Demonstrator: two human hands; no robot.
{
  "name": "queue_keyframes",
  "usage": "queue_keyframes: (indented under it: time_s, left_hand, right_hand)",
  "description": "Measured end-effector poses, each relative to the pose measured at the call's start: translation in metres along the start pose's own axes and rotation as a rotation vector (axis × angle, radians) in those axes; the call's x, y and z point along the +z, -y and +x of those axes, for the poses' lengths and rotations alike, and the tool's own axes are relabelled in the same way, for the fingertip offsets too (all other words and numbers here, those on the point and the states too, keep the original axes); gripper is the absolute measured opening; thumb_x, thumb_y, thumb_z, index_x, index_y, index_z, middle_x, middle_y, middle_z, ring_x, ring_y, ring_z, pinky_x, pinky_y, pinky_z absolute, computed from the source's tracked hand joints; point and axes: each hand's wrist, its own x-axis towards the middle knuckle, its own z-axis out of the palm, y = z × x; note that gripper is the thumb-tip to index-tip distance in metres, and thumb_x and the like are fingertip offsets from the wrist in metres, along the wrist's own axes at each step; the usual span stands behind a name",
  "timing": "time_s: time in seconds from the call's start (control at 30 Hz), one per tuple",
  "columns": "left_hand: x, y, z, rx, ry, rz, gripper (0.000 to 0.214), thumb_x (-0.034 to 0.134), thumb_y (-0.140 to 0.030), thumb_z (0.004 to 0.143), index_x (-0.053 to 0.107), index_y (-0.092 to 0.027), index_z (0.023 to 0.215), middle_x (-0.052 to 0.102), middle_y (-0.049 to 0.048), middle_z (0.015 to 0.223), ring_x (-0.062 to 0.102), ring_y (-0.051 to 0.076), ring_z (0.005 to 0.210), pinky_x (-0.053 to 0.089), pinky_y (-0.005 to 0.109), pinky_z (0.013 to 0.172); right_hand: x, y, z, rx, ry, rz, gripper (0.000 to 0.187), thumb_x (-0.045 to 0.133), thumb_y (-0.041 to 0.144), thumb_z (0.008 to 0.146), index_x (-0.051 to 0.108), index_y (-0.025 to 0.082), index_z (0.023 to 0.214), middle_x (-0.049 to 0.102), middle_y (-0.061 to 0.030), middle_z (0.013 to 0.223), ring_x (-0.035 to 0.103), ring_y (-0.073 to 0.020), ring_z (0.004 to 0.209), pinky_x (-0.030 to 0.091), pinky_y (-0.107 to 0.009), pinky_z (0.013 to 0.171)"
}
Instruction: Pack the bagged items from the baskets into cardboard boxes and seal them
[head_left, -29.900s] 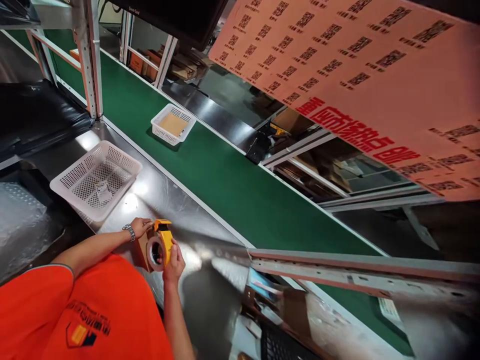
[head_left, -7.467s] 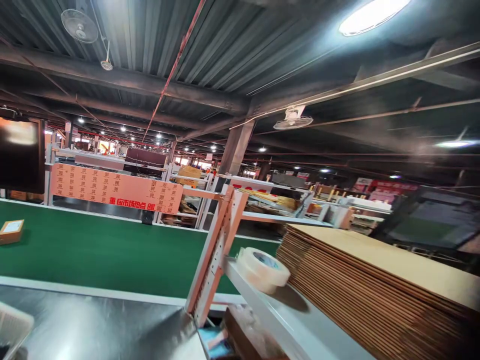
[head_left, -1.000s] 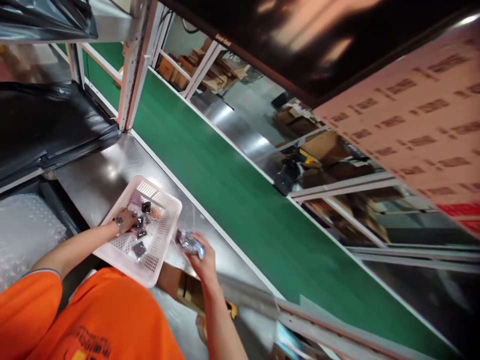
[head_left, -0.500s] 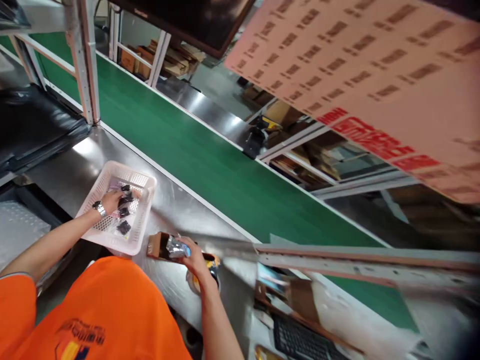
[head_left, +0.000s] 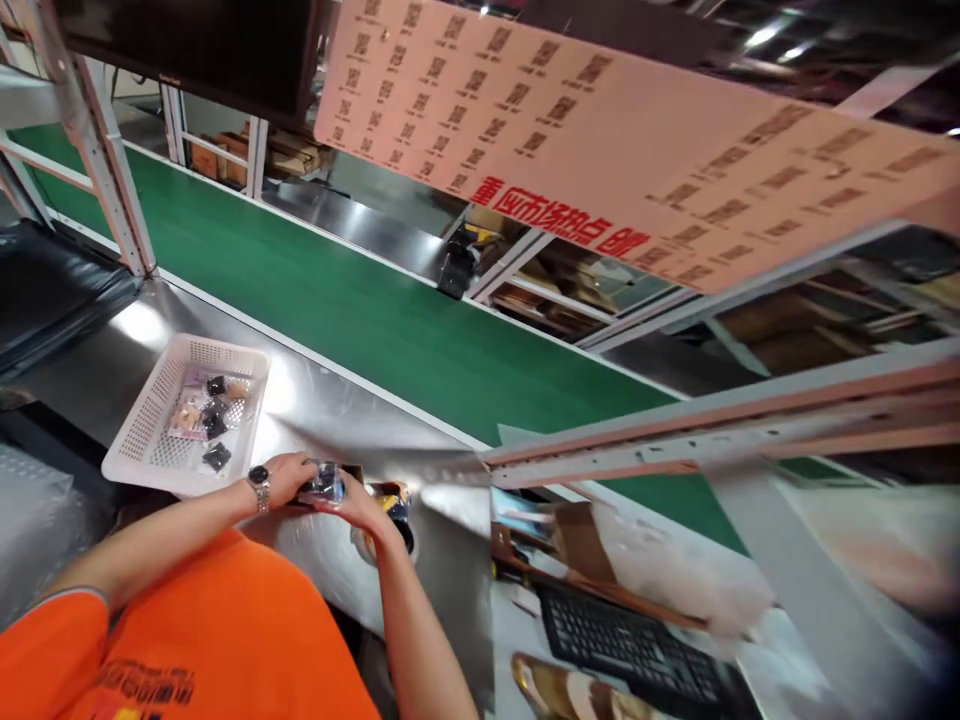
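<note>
A shiny clear plastic packet [head_left: 327,482] with something dark inside is between my two hands, over the steel bench. My right hand [head_left: 361,506] is closed on its right side. From the left, my left hand [head_left: 286,480], with a metal watch on the wrist, meets the packet with bent fingers. Just behind them shows part of an open cardboard box [head_left: 351,471], mostly hidden by the hands. Left of my hands sits a white perforated plastic basket [head_left: 135,455] holding several small bagged black items [head_left: 214,420]. A tape roll [head_left: 405,535] lies beside my right wrist, partly covered.
A green conveyor belt [head_left: 322,310] runs behind the steel bench [head_left: 300,400]. At right, a metal rail [head_left: 600,440] crosses above a keyboard [head_left: 630,640]. A printed pink board [head_left: 525,130] and a dark monitor [head_left: 195,60] hang overhead. Black plastic [head_left: 52,290] lies at left.
My left hand has come out of the basket and moved right to the packet in my right hand. The camera view has turned, shifting the scene leftward.
</note>
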Motion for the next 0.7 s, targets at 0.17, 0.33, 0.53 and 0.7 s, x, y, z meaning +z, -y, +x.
queue_keyframes:
  time_s: [0.17, 0.33, 0.53, 0.7]
  left_hand:
    - [0.002, -0.022, 0.023, -0.045, 0.195, 0.198, 0.058, 0.073, -0.065, 0.101, 0.081, -0.014, 0.130, 0.080, 0.0258, 0.128, 0.079, 0.043, 0.115, 0.063, 0.049, 0.099]
    - [0.011, -0.033, 0.053, -0.129, 0.440, 0.220, 0.049, 0.076, -0.041, 0.100, 0.078, -0.010, 0.138, 0.082, 0.0286, 0.132, 0.080, 0.045, 0.123, 0.064, 0.051, 0.105]
    - [0.008, -0.029, 0.056, -0.126, 0.546, 0.169, 0.083, 0.078, -0.031, 0.094, 0.052, -0.018, 0.172, 0.080, 0.0256, 0.142, 0.082, 0.043, 0.125, 0.066, 0.046, 0.099]
    - [-0.002, -0.018, 0.035, -0.008, 0.340, 0.066, 0.076, 0.072, -0.024, 0.100, 0.053, -0.024, 0.173, 0.070, 0.0197, 0.160, 0.070, 0.038, 0.145, 0.057, 0.045, 0.120]
  right_hand:
    - [0.000, -0.016, -0.037, -0.013, -0.312, 0.150, 0.086, 0.086, 0.027, 0.073, 0.067, 0.022, 0.157, 0.070, -0.0187, 0.163, 0.069, -0.0367, 0.148, 0.060, -0.055, 0.120]
    - [0.017, -0.011, -0.055, -0.134, -0.409, 0.072, 0.044, 0.066, 0.032, 0.099, 0.081, 0.023, 0.140, 0.081, -0.0186, 0.143, 0.080, -0.0351, 0.129, 0.068, -0.056, 0.110]
    - [0.039, -0.017, -0.066, -0.242, -0.550, -0.009, 0.037, 0.054, 0.032, 0.110, 0.085, 0.023, 0.129, 0.086, -0.0162, 0.128, 0.082, -0.0308, 0.122, 0.068, -0.053, 0.111]
    - [0.041, -0.035, -0.065, -0.115, -0.855, -0.029, 0.042, 0.059, 0.047, 0.108, 0.084, 0.022, 0.129, 0.083, -0.0186, 0.136, 0.078, -0.0322, 0.128, 0.067, -0.054, 0.112]
